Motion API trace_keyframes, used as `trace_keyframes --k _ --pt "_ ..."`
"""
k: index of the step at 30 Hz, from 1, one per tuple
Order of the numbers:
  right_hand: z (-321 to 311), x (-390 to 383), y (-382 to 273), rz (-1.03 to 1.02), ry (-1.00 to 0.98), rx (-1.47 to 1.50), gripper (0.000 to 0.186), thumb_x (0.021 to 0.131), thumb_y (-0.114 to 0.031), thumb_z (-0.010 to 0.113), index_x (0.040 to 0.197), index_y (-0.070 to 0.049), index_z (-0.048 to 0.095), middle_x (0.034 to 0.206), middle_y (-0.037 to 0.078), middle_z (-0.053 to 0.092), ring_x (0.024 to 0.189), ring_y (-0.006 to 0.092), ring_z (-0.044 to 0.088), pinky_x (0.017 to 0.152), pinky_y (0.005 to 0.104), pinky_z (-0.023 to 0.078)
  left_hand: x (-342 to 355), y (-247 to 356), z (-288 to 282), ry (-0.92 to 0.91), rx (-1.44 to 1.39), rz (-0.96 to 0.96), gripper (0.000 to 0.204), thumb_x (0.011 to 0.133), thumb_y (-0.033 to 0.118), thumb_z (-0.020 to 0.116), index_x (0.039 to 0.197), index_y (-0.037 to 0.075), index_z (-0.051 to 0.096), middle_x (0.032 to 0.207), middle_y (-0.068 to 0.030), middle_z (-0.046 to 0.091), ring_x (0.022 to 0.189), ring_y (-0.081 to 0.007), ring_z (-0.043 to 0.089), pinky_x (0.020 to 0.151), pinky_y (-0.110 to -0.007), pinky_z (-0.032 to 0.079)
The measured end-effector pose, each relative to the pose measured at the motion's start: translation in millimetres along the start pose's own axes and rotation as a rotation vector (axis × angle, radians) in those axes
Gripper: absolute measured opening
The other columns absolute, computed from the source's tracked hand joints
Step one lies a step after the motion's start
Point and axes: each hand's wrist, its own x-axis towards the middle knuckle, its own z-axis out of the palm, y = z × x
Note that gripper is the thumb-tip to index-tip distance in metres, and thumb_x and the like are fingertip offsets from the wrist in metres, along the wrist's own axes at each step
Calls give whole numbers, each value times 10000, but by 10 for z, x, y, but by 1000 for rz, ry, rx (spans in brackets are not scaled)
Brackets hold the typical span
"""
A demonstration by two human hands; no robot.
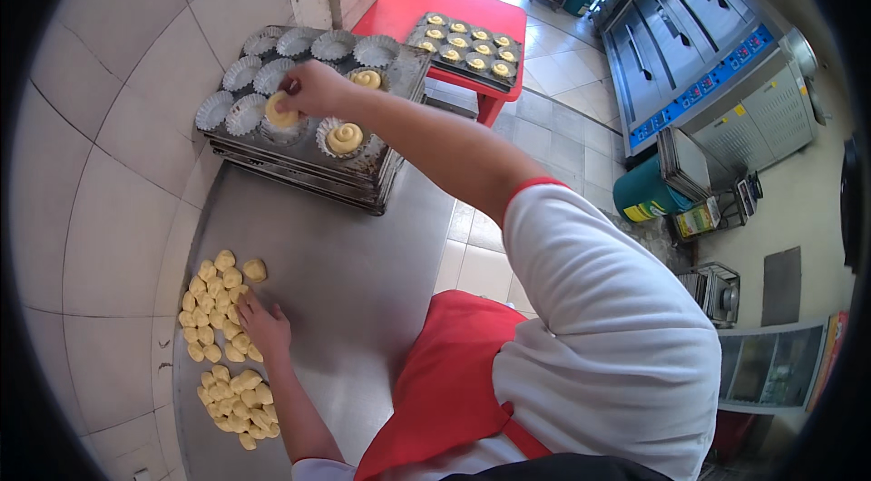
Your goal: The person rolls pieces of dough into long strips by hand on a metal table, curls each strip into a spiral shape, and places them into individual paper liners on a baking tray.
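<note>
My right hand [313,89] pinches a dough coil [282,112] at the edge of a dark baking tray, just above or in a fluted liner cup. Two spiral dough rolls [345,138] sit in cups near my right wrist and forearm. Other fluted cups [332,44] on this tray hold nothing. My left hand [264,327] is open, fingers stretched against the edge of a heap of small pale dough pieces [211,299]. A single dough piece [255,269] lies just beyond its fingertips. A second dough heap [238,404] is beside my left forearm.
The baking tray [367,174] tops a stack on the metal table [336,245], against a tiled wall [118,191]. Beyond, a red table [408,4] bears another tray of filled cups [465,47]. A deck oven [689,36] and a green bin [646,189] stand at the right.
</note>
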Motion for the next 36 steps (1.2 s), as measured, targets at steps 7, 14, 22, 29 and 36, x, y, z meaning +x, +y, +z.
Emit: trace_keyframes --k 7,14,22,29,36 --pt "151 795 462 -191 -357 -542 480 845 -318 801 1223 -24 779 1139 181 802 1061 364 765 932 461 598 422 222 -68 -57 111 14 466 962 122 719 1409 59 606 1484 -154 521 1353 -360 523 1110 -517 473" --pt "455 754 -31 -148 -543 -948 326 875 -198 657 1109 -12 784 1107 261 776 1082 413 750 941 538 576 815 -364 113 -44 196 35 280 981 140 703 1244 44 701 1365 -158 617 1208 -348 657 942 -474 576" --pt "623 -680 -487 -504 -315 -291 361 1119 -193 597 1385 37 677 1326 201 727 1248 299 689 1098 398 502 454 -362 313 234 -225 57 210 910 169 682 1083 91 770 1117 -159 754 1129 -352 730 936 -471 609" --pt "1647 -2653 -648 -91 -460 468 503 1069 -79 652 1532 50 502 1583 169 507 1462 302 517 1148 418 474 -544 821 -892 476 -977 -57 270 847 110 699 1112 62 676 1057 -178 653 848 -367 718 733 -484 591" --pt "1940 -3230 -15 -137 -476 -26 487 1049 -87 694 1492 40 536 1325 173 707 1162 235 712 922 343 592 -1559 859 -592 -179 -1848 -387 242 881 161 778 993 -9 649 930 -120 714 796 -184 724 672 -367 592"
